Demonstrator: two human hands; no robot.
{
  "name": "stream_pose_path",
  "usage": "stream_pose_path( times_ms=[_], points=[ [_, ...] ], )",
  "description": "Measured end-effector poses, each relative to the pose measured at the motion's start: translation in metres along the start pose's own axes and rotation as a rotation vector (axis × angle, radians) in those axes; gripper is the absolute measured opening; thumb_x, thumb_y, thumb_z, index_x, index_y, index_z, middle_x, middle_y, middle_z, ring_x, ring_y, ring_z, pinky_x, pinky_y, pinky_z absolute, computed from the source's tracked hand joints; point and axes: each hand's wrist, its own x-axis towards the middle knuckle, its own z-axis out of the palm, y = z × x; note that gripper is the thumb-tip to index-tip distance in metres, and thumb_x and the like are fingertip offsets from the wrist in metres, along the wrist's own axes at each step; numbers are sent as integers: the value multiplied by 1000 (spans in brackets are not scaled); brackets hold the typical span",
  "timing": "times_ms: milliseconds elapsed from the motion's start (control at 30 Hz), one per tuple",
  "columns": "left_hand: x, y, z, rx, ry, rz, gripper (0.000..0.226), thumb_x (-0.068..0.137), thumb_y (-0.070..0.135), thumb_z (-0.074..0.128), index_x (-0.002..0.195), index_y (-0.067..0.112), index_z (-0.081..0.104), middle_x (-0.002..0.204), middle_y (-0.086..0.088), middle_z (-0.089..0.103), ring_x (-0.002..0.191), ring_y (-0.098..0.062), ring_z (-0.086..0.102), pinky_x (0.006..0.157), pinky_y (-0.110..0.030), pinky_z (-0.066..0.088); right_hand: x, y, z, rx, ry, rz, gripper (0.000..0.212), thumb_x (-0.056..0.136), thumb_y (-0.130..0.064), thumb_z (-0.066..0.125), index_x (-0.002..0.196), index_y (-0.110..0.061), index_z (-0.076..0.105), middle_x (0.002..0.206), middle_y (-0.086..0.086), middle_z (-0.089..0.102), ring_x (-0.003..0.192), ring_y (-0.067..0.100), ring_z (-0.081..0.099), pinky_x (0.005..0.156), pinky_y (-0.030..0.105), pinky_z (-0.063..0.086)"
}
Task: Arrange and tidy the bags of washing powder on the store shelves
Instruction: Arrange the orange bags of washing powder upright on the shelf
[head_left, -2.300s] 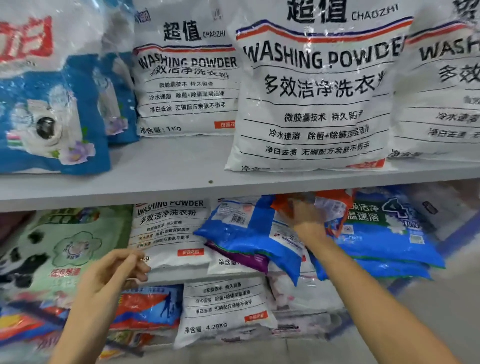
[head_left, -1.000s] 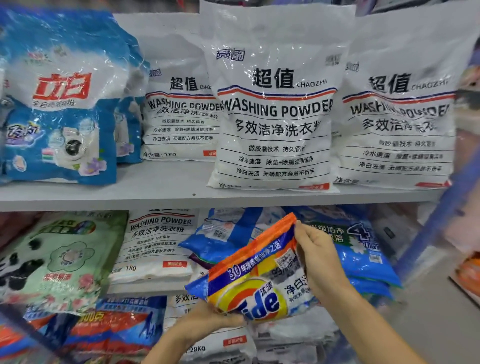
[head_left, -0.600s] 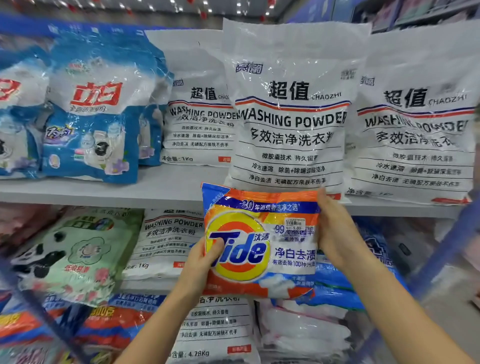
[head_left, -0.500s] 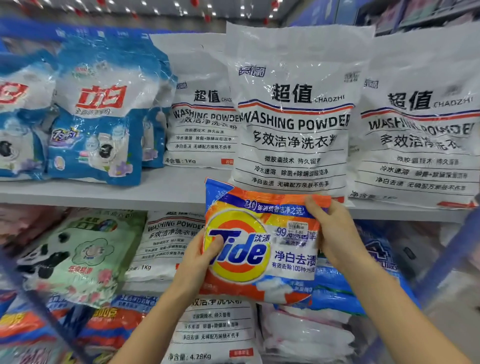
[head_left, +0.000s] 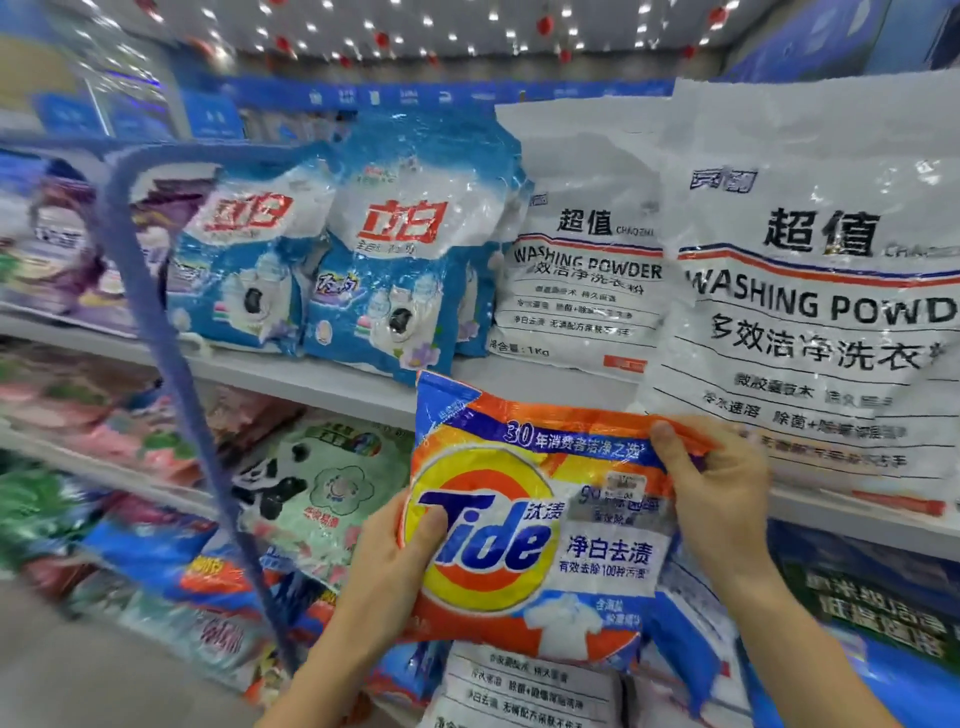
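Room: store aisle, ceiling (head_left: 467, 31) dotted with small lights and red hanging ornaments.
Shelf: pale board (head_left: 322, 371) running left to right, a blue upright post (head_left: 182, 395) in front.
White bags: two "WASHING POWDER" sacks (head_left: 810, 291) standing on the shelf at right.
Blue bags: two (head_left: 395, 270) upright, left of the white ones.
Green bag: panda print (head_left: 322, 488), lower tier.
Tide bag: (head_left: 535, 530) held upright before the shelf edge.
Left hand: (head_left: 395, 561) grips its left edge.
Right hand: (head_left: 717, 499) pinches its top right corner.
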Motion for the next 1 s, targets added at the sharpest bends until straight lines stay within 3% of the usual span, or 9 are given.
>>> stream_pose_path(
  times_ms=[133,200,267,400,500,600,700,867,1000],
  points=[
    [-13,7,-67,26,183,16,72,53,83,63,93,23,69,86,9,76,73,-9,73,56,-12,52,7,-10,65,-115,-185,-21,13,83,-23,62,72,-30,65,65,-20,67,64,-3,63,54,10,48],
    [-19,10,-105,53,261,19,47,68,70,64,87,28,74,82,9,76,72,-9,73,55,-12,52,13,-27,102,-374,-237,-180,6,82,-25,70,85,-29,67,77,-26,65,75,-5,60,66,8,46],
    [-25,9,-145,63,312,-5,19,80,46,67,86,30,75,81,4,76,70,-14,73,55,-15,53,18,-50,152,-545,-270,-385,26,80,-36,66,101,-21,68,92,-15,64,87,3,58,77,14,40],
    [-40,13,-233,71,356,-3,64,57,65,69,100,17,68,87,3,76,76,-15,73,59,-16,54,1,-92,286,-539,-566,-517,51,86,-53,47,120,-17,60,108,-1,67,100,19,60,87,30,41],
    [-50,20,-301,111,384,-29,87,47,82,67,106,18,66,91,1,76,80,-18,73,63,-21,56,-20,-107,385,-516,-721,-541,35,93,-48,46,112,-22,59,99,-2,68,93,20,61,75,35,47],
    [-62,27,-369,172,415,-35,81,51,84,64,105,24,67,93,3,76,82,-18,73,67,-25,57,-36,-118,465,-395,-670,-590,30,96,-36,48,75,-15,53,67,5,64,67,27,60,56,35,39],
    [-71,33,-427,215,463,-38,77,52,84,63,105,28,66,93,7,75,82,-14,73,67,-21,56,-50,-127,532,-334,-522,-677,34,90,-27,54,61,-9,52,47,7,53,43,28,51,45,27,30],
    [-81,30,-509,221,587,-101,82,52,82,63,110,23,65,95,4,75,85,-17,73,74,-31,58,-70,-140,637,-277,-346,-957,38,91,-26,49,56,-12,48,44,0,45,35,21,37,42,24,34],
    [-83,26,-576,255,745,-123,55,60,71,67,99,32,65,87,13,75,76,-10,73,61,-17,55,-81,-146,725,-129,-340,-1027,40,92,-25,47,55,-11,49,43,-1,46,34,18,33,41,25,34]
  ],
)
